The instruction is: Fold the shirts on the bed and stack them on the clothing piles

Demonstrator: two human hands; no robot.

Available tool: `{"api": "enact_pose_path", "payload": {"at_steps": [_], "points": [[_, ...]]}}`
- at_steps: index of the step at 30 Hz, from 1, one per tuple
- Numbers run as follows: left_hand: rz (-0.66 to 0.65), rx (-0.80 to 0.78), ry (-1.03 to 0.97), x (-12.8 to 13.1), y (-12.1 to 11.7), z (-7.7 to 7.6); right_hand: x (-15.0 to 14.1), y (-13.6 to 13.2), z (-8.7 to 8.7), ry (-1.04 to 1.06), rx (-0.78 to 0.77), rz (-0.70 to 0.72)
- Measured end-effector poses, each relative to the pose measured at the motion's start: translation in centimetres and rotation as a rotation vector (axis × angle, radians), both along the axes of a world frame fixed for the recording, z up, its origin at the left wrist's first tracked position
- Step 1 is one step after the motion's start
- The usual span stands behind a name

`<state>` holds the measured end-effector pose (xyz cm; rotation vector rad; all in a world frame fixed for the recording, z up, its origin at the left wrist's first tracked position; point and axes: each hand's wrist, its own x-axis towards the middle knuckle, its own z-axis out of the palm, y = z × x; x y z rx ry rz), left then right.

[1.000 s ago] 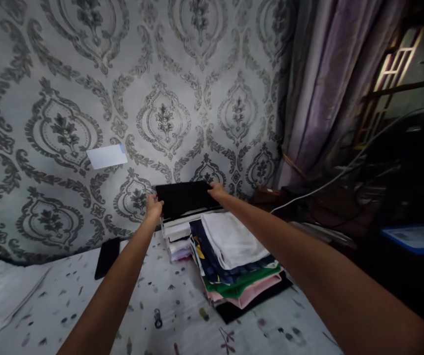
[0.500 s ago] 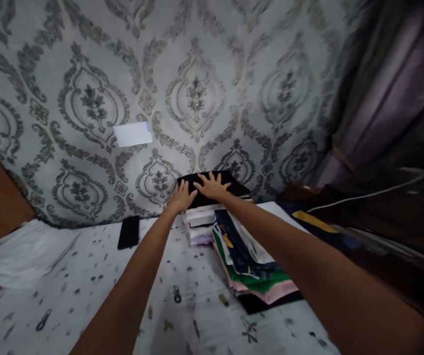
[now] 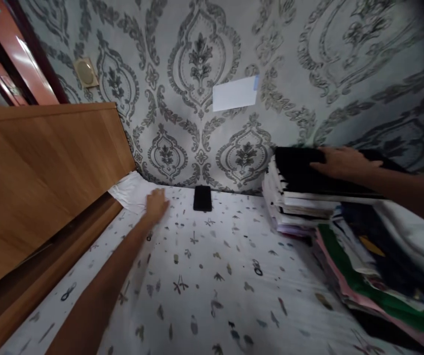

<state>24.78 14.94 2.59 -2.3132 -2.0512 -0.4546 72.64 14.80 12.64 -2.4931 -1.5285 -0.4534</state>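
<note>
Frame right: right hand [image 3: 348,162], fingers spread flat on black folded garment [image 3: 296,170], likely steadying clothes stack [image 3: 300,203]. Left of centre: left hand [image 3: 156,204] near white cloth [image 3: 128,191], can't tell grip.

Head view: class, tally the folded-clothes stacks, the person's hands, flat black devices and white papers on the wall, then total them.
Folded-clothes stacks: 2
Left hand, right hand: 2
Flat black device: 1
White paper: 1
Total: 6

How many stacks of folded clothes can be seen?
2: a black-topped stack by the wall, under the right hand; a green-and-pink-layered stack nearer the camera. Others may be hidden.
</note>
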Motion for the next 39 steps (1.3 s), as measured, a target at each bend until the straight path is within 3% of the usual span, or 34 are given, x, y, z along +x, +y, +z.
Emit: {"api": "enact_pose_path", "payload": {"at_steps": [3,6,8,11,14,15,17,19,21,25,29,32,35,39], "points": [[0.176,-0.04,-0.024,-7.6,0.5,0.7,-4.6,-1.7,1.9,0.091,0.06,0.061],[0.196,-0.065,-0.067,-10.6,0.9,1.8,-10.3,-3.0,2.2,0.093,0.103,0.286],[0.156,-0.051,-0.106,-10.4,0.6,2.9,-14.6,-4.1,1.3,0.126,0.075,0.492],[0.023,-0.006,-0.176,-7.5,-1.7,5.2,-21.6,-7.0,-0.9,0.225,0.004,0.858],[-0.246,0.03,-0.263,-3.6,-7.9,8.1,-27.5,-11.6,-2.6,0.314,0.031,1.114],[-0.471,0.068,-0.344,-2.4,-10.7,9.0,-28.8,-13.4,-2.8,0.364,0.069,1.15],[-0.799,0.068,-0.492,-0.8,-16.1,10.3,-30.0,-17.0,-3.0,0.501,0.13,1.164],[-0.914,-0.035,-0.606,-0.3,-20.5,10.5,-29.6,-20.2,-2.9,0.67,0.131,1.145],[-0.914,-0.159,-0.72,-0.7,-22.8,9.5,-28.4,-23.0,-3.0,0.869,0.113,1.05],[-0.682,-0.404,-0.939,-1.9,-23.6,5.7,-26.5,-26.8,-3.7,1.38,0.177,0.629],[-0.722,-0.822,-0.934,-1.6,-25.2,3.4,-26.5,-28.4,-3.9,1.811,0.311,0.379],[-0.714,-0.929,-0.946,-1.0,-27.6,2.8,-26.6,-29.2,-3.7,1.887,0.388,0.393],[-0.649,-0.951,-1.044,-1.2,-28.8,2.5,-26.3,-30.6,-3.5,1.848,0.359,0.473],[-0.613,-0.791,-1.191,-3.1,-27.9,4.7,-24.9,-33.4,-3.1,1.731,0.371,0.52]]}}
